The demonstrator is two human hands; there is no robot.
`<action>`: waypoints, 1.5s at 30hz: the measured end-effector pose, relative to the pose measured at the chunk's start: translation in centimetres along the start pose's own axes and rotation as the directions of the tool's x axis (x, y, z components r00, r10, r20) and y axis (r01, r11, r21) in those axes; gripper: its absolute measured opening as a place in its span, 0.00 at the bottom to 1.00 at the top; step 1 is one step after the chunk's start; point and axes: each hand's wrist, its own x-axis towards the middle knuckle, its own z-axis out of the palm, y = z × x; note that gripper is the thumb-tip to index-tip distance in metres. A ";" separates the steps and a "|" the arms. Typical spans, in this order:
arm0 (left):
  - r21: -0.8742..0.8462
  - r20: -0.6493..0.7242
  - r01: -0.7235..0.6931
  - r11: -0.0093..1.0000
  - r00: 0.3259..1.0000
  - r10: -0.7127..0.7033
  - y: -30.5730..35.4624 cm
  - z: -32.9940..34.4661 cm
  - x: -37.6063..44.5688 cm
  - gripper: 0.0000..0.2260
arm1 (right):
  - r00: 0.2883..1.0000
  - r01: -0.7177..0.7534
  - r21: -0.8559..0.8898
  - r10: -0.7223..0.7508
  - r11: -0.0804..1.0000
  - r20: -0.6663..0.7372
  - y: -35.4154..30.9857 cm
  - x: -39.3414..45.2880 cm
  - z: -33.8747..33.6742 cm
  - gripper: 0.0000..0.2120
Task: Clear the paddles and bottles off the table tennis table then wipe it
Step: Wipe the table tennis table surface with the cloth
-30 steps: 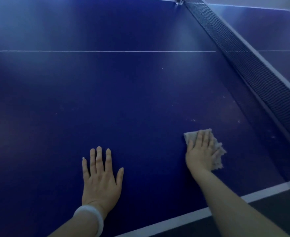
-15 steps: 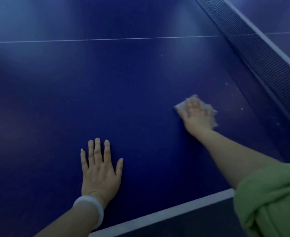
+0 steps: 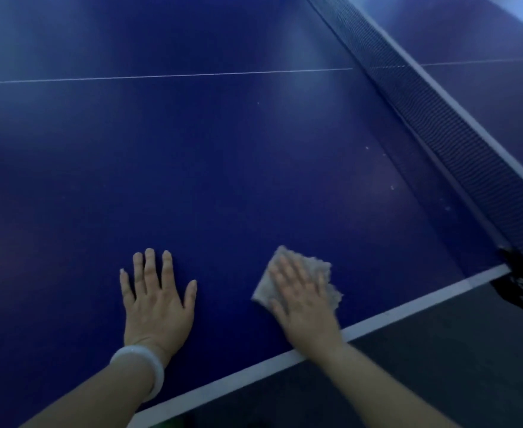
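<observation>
Wiping in progress, head view only. Cloth (image 3: 300,281) judged light, soft and limp, liable to bunch or slip on the smooth surface; best controlled by a flat palm over its middle, not by an edge. Cloth lying on the blue worktop (image 3: 223,168) close to the white near edge line (image 3: 408,307), pinned under the right hand (image 3: 305,299), fingers spread and straight, motion-blurred. Crumpled edges showing beyond the fingertips and to the right. Left hand (image 3: 156,299) flat on the worktop just left of the cloth, fingers spread, holding nothing; pale bangle (image 3: 142,366) at wrist. Net (image 3: 439,128) well apart, at right. Pale specks (image 3: 391,186) noted near the net. No paddles or bottles visible.
</observation>
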 end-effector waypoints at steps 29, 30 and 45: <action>-0.075 0.079 -0.152 0.986 0.984 0.158 3.0 -1.6 0.5 0.29 | 0.873 -0.481 0.003 0.480 0.877 -0.092 2.2 -5.3 1.4 0.30; -0.084 0.078 -0.207 0.975 0.974 0.213 4.5 -1.8 0.5 0.29 | 0.872 -0.482 0.002 0.480 0.876 -0.095 2.2 -5.3 1.4 0.30; -0.022 0.049 -0.088 0.996 0.995 0.089 24.0 3.0 0.0 0.35 | 0.834 -0.543 0.084 0.548 0.835 -0.064 20.5 -5.4 -1.7 0.29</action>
